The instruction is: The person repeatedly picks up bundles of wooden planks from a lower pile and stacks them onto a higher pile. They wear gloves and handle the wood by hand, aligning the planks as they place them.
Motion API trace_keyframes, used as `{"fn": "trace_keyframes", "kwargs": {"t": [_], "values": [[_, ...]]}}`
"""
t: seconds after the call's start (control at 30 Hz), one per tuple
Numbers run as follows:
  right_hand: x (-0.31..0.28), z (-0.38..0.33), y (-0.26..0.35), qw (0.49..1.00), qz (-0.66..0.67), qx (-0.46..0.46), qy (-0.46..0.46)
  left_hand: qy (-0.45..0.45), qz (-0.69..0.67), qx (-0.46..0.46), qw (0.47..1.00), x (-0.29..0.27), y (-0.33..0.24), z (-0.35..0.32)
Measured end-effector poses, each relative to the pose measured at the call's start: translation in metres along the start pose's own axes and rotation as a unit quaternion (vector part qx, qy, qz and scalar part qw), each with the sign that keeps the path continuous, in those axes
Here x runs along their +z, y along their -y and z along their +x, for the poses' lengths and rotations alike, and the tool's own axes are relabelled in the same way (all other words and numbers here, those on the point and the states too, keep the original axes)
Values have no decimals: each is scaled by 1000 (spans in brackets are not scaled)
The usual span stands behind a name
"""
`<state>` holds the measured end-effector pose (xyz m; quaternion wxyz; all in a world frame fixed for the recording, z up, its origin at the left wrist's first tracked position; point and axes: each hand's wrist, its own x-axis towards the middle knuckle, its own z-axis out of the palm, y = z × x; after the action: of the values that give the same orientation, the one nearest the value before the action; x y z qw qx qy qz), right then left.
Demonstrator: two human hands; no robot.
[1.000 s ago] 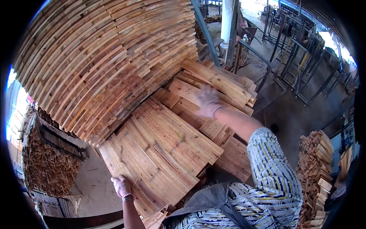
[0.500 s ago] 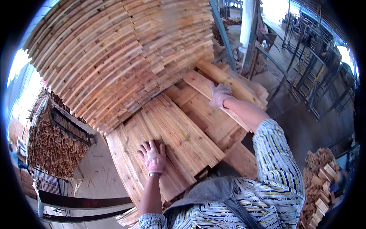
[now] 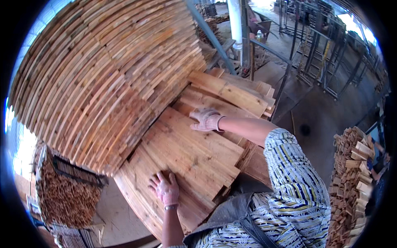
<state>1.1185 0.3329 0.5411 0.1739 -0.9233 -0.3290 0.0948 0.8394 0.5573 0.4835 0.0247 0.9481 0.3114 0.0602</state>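
Timber yard; hands (image 3: 166, 189) (image 3: 205, 119) flat on planks (image 3: 194, 153)

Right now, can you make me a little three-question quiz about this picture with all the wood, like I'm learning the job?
1. True or false: both gloved hands rest flat on the layer of pale flat wooden boards.
2. Which hand reaches farther from the body? A) the left hand B) the right hand
3. Fill in: at the left, a tall stack of thin wooden ___ rises above the boards.

Key
1. True: both palms lie on the boards, fingers spread, gripping nothing.
2. B: the right arm stretches out to the boards' far edge, the left stays near.
3. Slats, piled in many layers.
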Motion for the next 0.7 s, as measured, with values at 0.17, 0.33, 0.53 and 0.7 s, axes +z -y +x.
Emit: {"fn": "trace_keyframes", "kwargs": {"t": [0.17,0.33,0.53,0.7], "values": [[-67,-16,-156,968,-39,224,-105,-23,0,9,1000,-6,-11,14],[-96,-22,-179,980,-43,194,7,-39,-22,12,999,-2,-11,8],[-150,5,-231,989,4,136,64,-69,-26,21,997,6,-12,1],[-132,11,-305,975,157,156,17,-62,-16,7,998,3,-29,9]]}}
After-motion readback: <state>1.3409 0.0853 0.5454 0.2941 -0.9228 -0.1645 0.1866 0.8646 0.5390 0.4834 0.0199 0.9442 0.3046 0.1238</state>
